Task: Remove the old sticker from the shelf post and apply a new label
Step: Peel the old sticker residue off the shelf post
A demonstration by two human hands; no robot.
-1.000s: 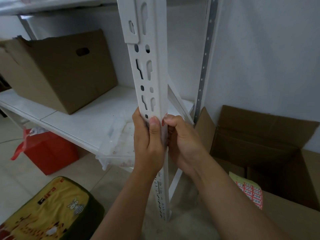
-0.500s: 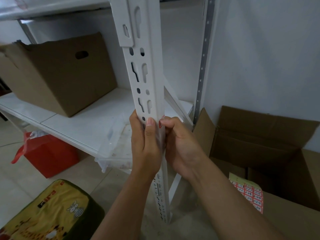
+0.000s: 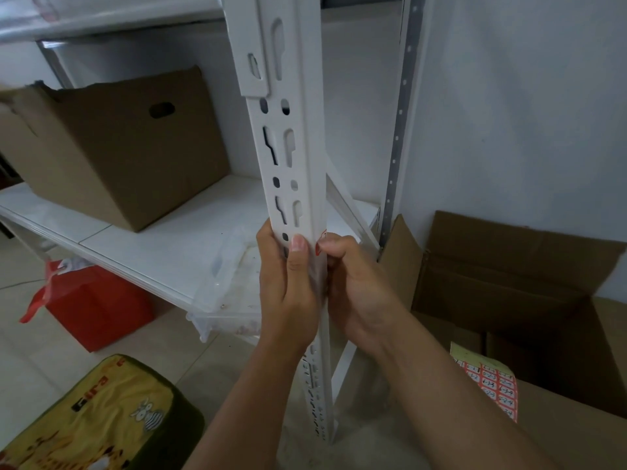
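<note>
A white slotted shelf post (image 3: pixel 298 157) runs down the middle of the head view. My left hand (image 3: pixel 290 293) grips the post from the left, thumb lying flat on its front face. On the post's right side my right hand (image 3: pixel 356 283) has its fingers curled against the post, fingertips at a small red-and-white sticker (image 3: pixel 320 244) on the post's right edge. Only a sliver of the sticker shows; the rest is hidden by my fingers. A sheet of red-and-white numbered labels (image 3: pixel 492 385) lies on a cardboard box at the lower right.
A brown cardboard box (image 3: pixel 112 147) stands on the white shelf (image 3: pixel 152 239), with a clear plastic container (image 3: pixel 230 293) at the shelf's edge. An open cardboard box (image 3: pixel 509 283) is at the right, a red bag (image 3: pixel 91 307) under the shelf, a yellow-green cushion (image 3: pixel 101 412) on the floor.
The view has shifted slightly, so the post sits a little further left in frame. Both hands stay at the same spot on the post, right fingertips still at the sticker.
</note>
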